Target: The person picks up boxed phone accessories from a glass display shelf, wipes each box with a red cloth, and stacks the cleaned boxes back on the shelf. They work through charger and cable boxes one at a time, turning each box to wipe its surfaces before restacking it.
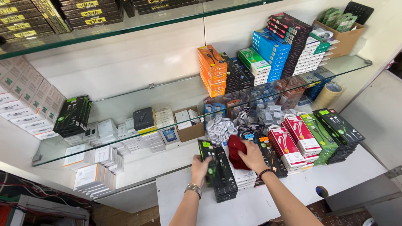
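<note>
My left hand [202, 167] grips a black box with green corner [208, 161], held upright above a stack of black flat boxes [225, 184] on the white counter [268, 201]. My right hand [252, 156] holds a dark red cloth [235, 150] pressed on the tops of the boxed goods beside that stack. Right of it stand rows of red-and-white boxes [295, 138] and green and black boxes [331, 132].
A glass shelf [125, 104] runs above the counter, bearing stacked orange boxes [212, 70], blue boxes [270, 52] and black boxes. A small cardboard box [189, 125], coiled white cables [220, 129] and a tape roll [328, 94] sit underneath. White boxes [94, 175] pile at the left.
</note>
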